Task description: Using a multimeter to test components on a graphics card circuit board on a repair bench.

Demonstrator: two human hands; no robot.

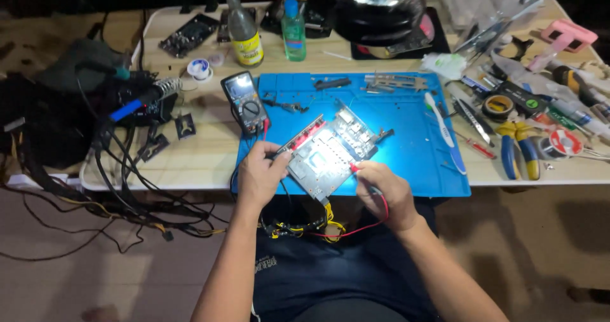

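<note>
Left hand point(260, 172): closed on a black probe, its tip at the circuit board's left edge.
Right hand point(384, 191): pinching a red probe point(354, 167), tip touching the board's right side; a red lead loops from it down over the lap.
Circuit board point(324, 158): tilted, lying on the near edge of the blue mat point(413, 144), between both hands, brightly lit.
Multimeter point(244, 102): just beside the mat's left edge, on the worktop point(203, 157).
Behind: two bottles, one with a yellow label point(244, 33), one green point(293, 33).
Right: toothbrush point(445, 131) on the mat; blue-handled pliers point(516, 147) beyond it.
</note>
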